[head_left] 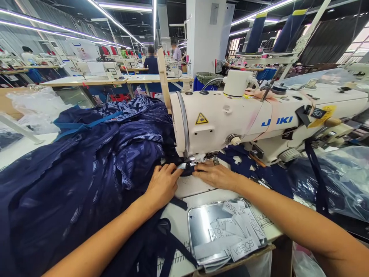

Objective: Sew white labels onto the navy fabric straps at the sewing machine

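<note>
A white JUKI sewing machine (213, 119) stands before me, its needle and presser foot low over a narrow strip of navy fabric (188, 169). My left hand (163, 184) grips the fabric just left of the presser foot, fingers bent and pressed together. On the other side, my right hand (215, 175) pinches the same strip close to the foot. Its fingertips are partly hidden by the machine parts. A large heap of sheer navy garments (72, 173) spreads leftward from the needle. Dark straps (170, 242) hang over the table edge below my left wrist.
A metal tray (201, 219) with several "valege" labels (245, 246) lies in front of the machine. Right of it are navy pieces (276, 179) and a clear plastic bag (340, 177). Thread cones (256, 32) stand above. Other people work at machines in the background.
</note>
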The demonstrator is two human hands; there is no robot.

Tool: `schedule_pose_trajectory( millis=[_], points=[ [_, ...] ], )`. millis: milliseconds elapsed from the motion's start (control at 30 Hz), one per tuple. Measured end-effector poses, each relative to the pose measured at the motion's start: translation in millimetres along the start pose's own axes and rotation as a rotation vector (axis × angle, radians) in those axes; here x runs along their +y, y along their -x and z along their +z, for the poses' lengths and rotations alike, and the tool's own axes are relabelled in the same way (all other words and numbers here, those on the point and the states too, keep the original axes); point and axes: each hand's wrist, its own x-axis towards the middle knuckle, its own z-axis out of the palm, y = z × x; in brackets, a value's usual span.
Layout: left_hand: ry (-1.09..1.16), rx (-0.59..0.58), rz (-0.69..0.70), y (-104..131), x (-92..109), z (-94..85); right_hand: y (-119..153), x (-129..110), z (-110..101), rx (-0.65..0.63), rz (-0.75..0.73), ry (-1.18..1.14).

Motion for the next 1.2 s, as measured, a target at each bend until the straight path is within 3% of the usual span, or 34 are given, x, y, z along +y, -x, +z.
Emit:
schedule_pose_trajectory(
  millis=[133,233,367,633,833,1033,1200],
  points=[
    [-0.126,-0.007,-0.060,-2,-12,-1.9,-1,-10,3,0.010,0.094,0.024],
    [-0.183,0.123,0.028,-4,-18,0.4,-2,-16,5,-0.034,0.150,0.026],
    [-0.080,0.243,0.129,-2,-17,4.8,-2,-16,4,-0.059,0.141,0.016],
    [-0.052,0.151,0.178,-4,-13,5.4,3,-8,7,0.008,0.192,-0.172],
    [-0.053,0.207,0.214,-7,-9,8.1,5,-3,11,0.049,0.208,-0.292],
    [-0.061,0.226,0.262,-12,-6,9.8,7,-1,12,0.030,0.212,-0.297],
    [-0.012,0.228,0.272,-12,-8,11.2,4,-2,6,-0.035,0.134,-0.149]
  ],
)
